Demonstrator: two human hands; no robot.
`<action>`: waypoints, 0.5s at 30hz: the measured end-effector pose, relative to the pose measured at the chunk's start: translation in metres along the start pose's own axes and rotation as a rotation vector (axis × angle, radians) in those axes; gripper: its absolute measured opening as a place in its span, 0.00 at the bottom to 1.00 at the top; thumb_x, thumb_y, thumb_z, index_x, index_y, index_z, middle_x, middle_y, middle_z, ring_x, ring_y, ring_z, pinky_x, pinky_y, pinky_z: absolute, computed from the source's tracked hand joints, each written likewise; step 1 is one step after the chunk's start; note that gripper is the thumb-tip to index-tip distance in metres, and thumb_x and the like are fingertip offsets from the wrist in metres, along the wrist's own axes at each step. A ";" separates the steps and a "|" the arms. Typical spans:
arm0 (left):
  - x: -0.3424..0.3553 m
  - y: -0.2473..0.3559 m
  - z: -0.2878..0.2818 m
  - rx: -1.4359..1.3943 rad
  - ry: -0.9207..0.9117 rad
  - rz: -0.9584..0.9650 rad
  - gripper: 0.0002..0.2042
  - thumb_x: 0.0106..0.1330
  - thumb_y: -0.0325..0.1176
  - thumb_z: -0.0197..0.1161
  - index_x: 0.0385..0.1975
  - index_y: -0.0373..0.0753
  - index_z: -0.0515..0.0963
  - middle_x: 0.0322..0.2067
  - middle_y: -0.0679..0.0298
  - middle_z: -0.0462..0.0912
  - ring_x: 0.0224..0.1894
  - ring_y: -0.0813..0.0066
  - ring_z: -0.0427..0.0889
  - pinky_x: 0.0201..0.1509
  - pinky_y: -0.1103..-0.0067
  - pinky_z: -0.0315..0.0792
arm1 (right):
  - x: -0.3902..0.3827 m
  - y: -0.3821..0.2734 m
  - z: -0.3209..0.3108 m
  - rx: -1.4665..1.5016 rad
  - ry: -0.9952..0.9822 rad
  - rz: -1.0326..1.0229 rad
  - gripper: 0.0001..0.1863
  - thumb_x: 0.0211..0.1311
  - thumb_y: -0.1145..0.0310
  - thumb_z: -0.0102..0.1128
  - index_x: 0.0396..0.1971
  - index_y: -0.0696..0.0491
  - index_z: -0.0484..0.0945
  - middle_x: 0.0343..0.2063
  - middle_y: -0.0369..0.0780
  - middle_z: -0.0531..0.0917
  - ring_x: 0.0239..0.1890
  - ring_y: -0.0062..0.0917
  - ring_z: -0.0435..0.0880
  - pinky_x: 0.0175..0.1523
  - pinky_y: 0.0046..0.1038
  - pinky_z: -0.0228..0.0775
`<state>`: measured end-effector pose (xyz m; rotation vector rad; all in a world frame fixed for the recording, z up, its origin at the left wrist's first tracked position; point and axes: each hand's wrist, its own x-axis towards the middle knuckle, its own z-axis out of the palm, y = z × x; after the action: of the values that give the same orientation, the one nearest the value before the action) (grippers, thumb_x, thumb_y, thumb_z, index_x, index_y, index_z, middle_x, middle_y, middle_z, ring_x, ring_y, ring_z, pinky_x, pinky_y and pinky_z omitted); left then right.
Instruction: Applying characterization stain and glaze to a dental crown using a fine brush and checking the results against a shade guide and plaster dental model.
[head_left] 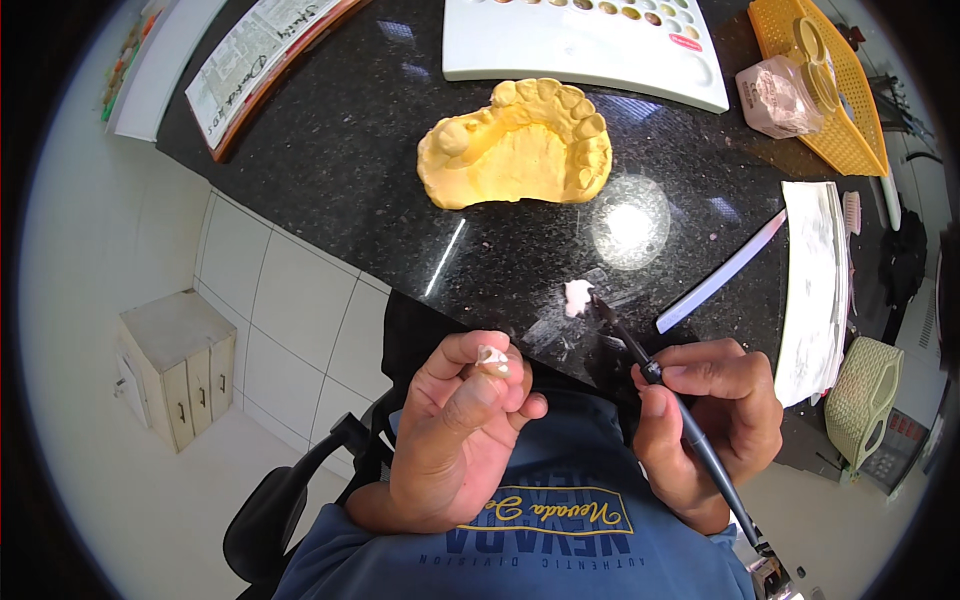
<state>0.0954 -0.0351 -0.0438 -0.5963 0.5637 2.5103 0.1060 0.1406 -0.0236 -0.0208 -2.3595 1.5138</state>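
Your right hand [715, 420] is pinching a dark brush [712, 462] between thumb and fingers; the brush's long axis is slanting from lower right to upper left, its tip sitting at the right edge of a pinkish-white dab [577, 298] on the dark surface [350, 190]; your left hand [445, 430] is pinching a small white piece [491, 359] between thumb and fingertips, and that piece is lying left of the brush tip and nearer your body; the yellow dental cast [525, 160] is resting farther out, touched by neither hand.

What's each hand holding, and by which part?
Left hand: a small whitish piece, gripped part unclear. Right hand: a slim dark tool, partway along its length.
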 end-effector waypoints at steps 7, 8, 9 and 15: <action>0.001 0.000 -0.001 0.051 -0.013 0.038 0.12 0.64 0.26 0.56 0.47 0.42 0.74 0.34 0.67 0.75 0.37 0.80 0.72 0.47 0.73 0.67 | 0.004 -0.002 0.000 -0.026 -0.041 -0.012 0.11 0.40 0.81 0.68 0.24 0.62 0.74 0.19 0.47 0.81 0.19 0.25 0.82 0.24 0.19 0.72; 0.001 0.000 -0.001 0.057 -0.010 0.035 0.12 0.64 0.25 0.57 0.47 0.41 0.74 0.34 0.67 0.75 0.37 0.80 0.72 0.47 0.73 0.67 | 0.004 -0.003 0.000 -0.029 -0.043 0.001 0.11 0.40 0.81 0.68 0.24 0.62 0.74 0.19 0.47 0.81 0.19 0.25 0.82 0.24 0.19 0.72; 0.001 0.000 -0.001 0.057 -0.009 0.035 0.12 0.64 0.25 0.57 0.47 0.41 0.74 0.34 0.67 0.75 0.37 0.80 0.72 0.47 0.73 0.67 | 0.004 -0.004 0.000 -0.031 -0.046 0.013 0.11 0.40 0.81 0.68 0.24 0.62 0.74 0.19 0.47 0.81 0.19 0.25 0.82 0.24 0.19 0.72; 0.002 0.000 -0.002 0.055 0.001 0.052 0.13 0.63 0.23 0.57 0.47 0.40 0.74 0.35 0.67 0.77 0.38 0.80 0.73 0.46 0.73 0.67 | 0.004 -0.003 0.000 -0.019 -0.039 0.015 0.11 0.39 0.82 0.69 0.24 0.62 0.74 0.19 0.47 0.81 0.20 0.27 0.83 0.24 0.20 0.73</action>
<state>0.0949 -0.0350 -0.0460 -0.5699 0.6542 2.5338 0.1033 0.1404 -0.0198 -0.0140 -2.4090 1.5118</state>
